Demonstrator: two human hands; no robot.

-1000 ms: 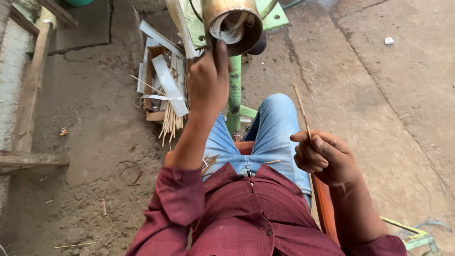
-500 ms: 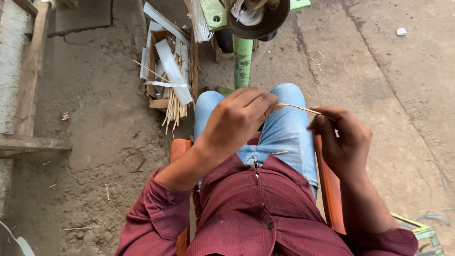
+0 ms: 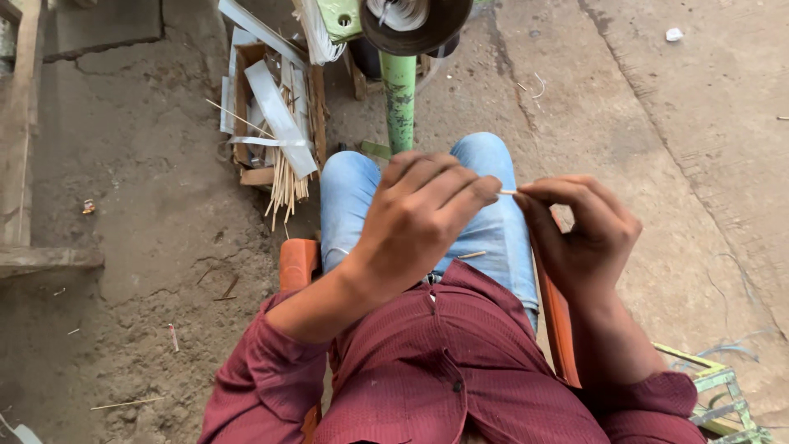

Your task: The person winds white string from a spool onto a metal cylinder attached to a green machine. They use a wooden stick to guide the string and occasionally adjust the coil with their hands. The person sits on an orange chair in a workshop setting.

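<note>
Thin stick (image 3: 508, 192), pinched between left hand (image 3: 419, 222) and right hand (image 3: 588, 234) grips, above blue-jeaned knees (image 3: 493, 164).

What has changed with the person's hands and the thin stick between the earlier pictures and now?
The left hand came down from the round metal drum on the green post to the lap, and its fingers met the thin stick. The right hand turned the stick from upright to level. The box of sticks stayed put.
</note>
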